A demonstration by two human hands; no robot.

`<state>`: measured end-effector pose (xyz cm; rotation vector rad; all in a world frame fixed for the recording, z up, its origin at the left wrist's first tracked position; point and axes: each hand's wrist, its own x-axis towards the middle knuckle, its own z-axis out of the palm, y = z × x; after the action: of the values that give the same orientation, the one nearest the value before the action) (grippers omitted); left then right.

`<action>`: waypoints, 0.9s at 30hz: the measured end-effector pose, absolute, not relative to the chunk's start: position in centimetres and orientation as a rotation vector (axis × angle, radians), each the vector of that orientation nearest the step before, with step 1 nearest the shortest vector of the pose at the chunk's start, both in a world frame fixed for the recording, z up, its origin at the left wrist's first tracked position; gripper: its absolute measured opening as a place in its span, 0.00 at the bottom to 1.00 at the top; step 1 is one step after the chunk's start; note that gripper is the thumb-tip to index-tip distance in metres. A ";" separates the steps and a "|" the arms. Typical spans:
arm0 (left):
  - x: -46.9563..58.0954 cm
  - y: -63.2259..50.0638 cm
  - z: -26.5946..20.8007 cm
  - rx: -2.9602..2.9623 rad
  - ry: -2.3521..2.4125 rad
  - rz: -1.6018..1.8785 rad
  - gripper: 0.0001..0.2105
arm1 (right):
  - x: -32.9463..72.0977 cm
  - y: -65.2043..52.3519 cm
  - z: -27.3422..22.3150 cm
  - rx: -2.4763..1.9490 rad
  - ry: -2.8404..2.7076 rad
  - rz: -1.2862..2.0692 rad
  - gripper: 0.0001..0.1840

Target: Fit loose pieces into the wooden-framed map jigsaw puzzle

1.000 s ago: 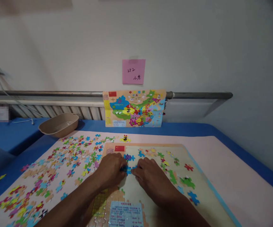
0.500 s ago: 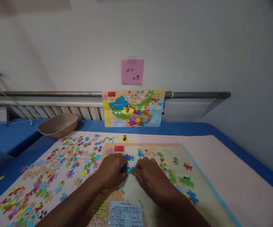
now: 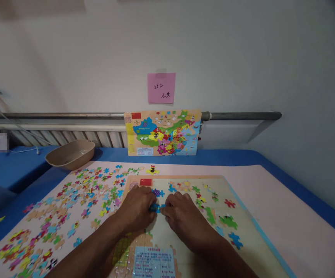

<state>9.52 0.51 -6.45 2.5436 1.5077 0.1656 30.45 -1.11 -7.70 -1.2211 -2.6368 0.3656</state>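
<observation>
The left hand [image 3: 140,206] and the right hand [image 3: 180,210] meet almost fingertip to fingertip, knuckles up. Each grip is drawn nearly closed, thumb and bent fingers pinched at an end of the blue puzzle pieces [image 3: 157,209], which show in the narrow gap between the two grips. The fingers hide the outer ends, so I cannot tell whether the pieces are raised or lie flat.

Beneath both grips is the puzzle board [image 3: 202,243], its bare middle pale. Just beyond the gap lies a blue piece with purple grapes [image 3: 156,192]; farther past the left grip, near the board's top edge, is a red flag section [image 3: 145,182]. Nearer the wearer than the grips, a joined text panel [image 3: 153,262] shows between the forearms. Right of the right grip, loose on the board, are a green piece [image 3: 228,221] and a blue piece [image 3: 236,240].

Left of the left grip, many loose pieces [image 3: 48,208] are strewn over a pale pink sheet [image 3: 277,204] on the blue surface [image 3: 228,157]. Well beyond the grips stands a colourful map picture [image 3: 163,133], below a pink note [image 3: 161,88]; far to their left sits a tan basin [image 3: 70,154].
</observation>
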 end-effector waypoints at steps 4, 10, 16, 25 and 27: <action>9.3 0.5 -6.5 2.543 1.489 0.178 0.05 | 30.6 -1.1 -7.9 -1.202 -2.637 0.350 0.07; 9.2 0.5 -6.4 2.538 1.457 0.221 0.07 | 30.4 -1.0 -7.8 -1.222 -2.642 0.354 0.06; 9.0 0.5 -6.6 2.530 1.456 0.248 0.05 | 30.3 -1.1 -7.6 -1.217 -2.651 0.333 0.05; 8.8 0.5 -7.0 2.530 1.456 0.288 0.04 | 30.3 -1.1 -7.4 -1.198 -2.645 0.336 0.05; 8.8 0.4 -7.1 2.524 1.452 0.304 0.05 | 30.4 -1.0 -7.3 -1.208 -2.639 0.349 0.04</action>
<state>8.76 0.42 -7.09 2.5241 1.4524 0.3044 30.37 -1.02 -7.30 -1.2083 -2.6392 0.3494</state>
